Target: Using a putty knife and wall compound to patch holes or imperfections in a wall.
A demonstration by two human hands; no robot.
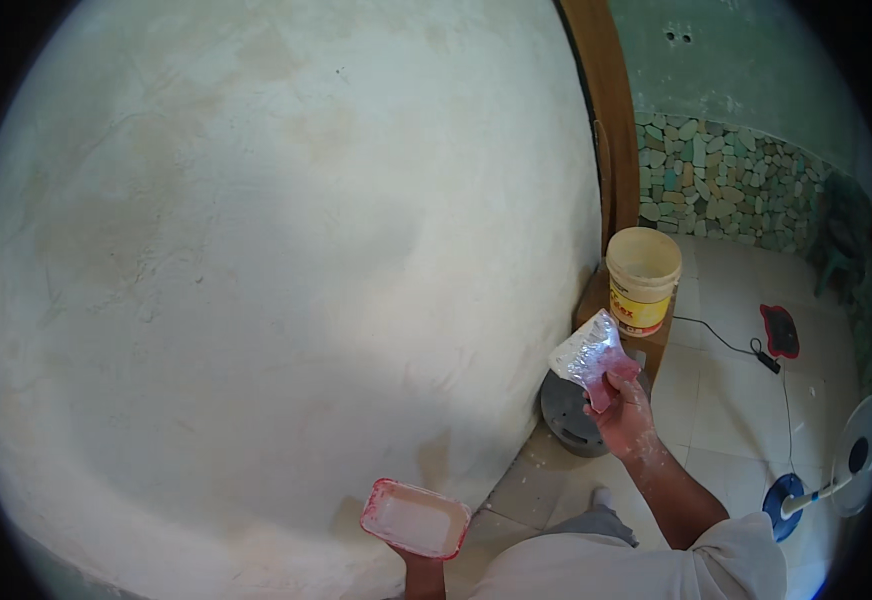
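A red-rimmed rectangular plastic tray (465, 522) rests in my left hand (412, 553) at the bottom of the view, close to the wall. Pale putty coats the inside of the tray, and most of my left hand is hidden beneath it. My right hand (624, 410) grips a pink putty spreader (590, 362), its broad blade smeared with wet whitish putty. The spreader is held up in front of the wall's right edge, apart from the wall as far as I can tell. The large white wall (256, 300) shows patchy beige and grey areas.
A cream bucket (644, 262) with a yellow label stands on a wooden ledge (656, 350) beside a wooden door frame (611, 120). Below my right hand sits a round dark grey container (568, 415). A fan (784, 505), a cable and a red-edged black object (781, 331) are on the tiled floor.
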